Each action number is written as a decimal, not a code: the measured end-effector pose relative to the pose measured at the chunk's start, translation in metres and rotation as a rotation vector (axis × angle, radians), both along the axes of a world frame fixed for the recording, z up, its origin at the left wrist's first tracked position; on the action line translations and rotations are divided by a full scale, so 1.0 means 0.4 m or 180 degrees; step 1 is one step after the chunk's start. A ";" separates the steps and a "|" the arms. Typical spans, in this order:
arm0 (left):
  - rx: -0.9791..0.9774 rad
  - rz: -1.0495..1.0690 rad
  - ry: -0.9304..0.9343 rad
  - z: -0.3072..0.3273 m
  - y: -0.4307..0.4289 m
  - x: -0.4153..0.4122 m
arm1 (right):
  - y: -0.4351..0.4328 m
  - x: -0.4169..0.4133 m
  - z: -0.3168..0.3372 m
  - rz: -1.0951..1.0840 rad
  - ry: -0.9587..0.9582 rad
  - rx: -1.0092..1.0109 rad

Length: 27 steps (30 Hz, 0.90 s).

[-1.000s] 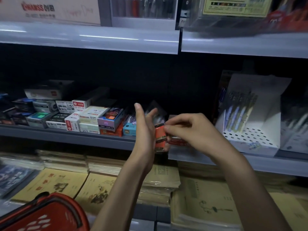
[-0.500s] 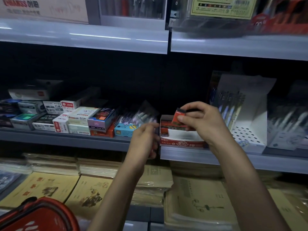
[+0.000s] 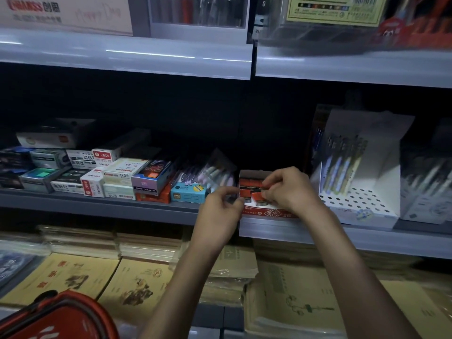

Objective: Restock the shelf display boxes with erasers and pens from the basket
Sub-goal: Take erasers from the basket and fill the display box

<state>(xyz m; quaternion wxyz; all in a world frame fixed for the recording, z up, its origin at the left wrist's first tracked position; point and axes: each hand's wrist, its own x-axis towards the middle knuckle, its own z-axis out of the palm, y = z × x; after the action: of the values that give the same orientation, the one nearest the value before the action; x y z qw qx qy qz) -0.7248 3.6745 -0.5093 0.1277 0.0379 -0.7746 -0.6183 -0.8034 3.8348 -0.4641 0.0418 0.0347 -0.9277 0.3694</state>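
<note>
Orange erasers [image 3: 247, 183] are seen lined up inside a red-and-white display box [image 3: 269, 212] on the grey shelf [image 3: 97, 204], just right of centre. One more eraser [image 3: 258, 197] is pinched by the curled fingers of the right hand [image 3: 289, 189] and held low at the box's front row. The left hand [image 3: 220, 207] is curled at the box's 9 o'clock wall; whether that wall is gripped cannot be told. The box is judged partly filled, since bare white card shows at its front. At its 3 o'clock a white pen box [image 3: 362, 192] holds few pens, so pen restocking is judged left. The red basket [image 3: 61, 316] lies at 7 o'clock, its contents hidden.
</note>
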 end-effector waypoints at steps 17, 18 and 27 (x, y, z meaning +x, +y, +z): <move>0.2325 -0.0150 -0.0114 0.058 -0.014 0.020 | -0.016 0.055 0.015 0.0197 0.0447 0.0160; 0.2970 -0.0340 -0.0069 0.072 -0.021 0.022 | -0.014 0.068 0.030 0.0214 0.0546 -0.0025; 0.4652 -0.0640 0.0285 0.103 -0.015 0.033 | -0.050 0.169 0.084 0.0823 -0.0246 -0.1286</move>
<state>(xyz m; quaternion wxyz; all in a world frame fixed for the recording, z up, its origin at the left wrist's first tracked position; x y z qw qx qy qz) -0.7117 3.6687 -0.4681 0.0441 0.0169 -0.1590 -0.9862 -0.7357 3.8149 -0.4305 -0.0353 0.1299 -0.8237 0.5508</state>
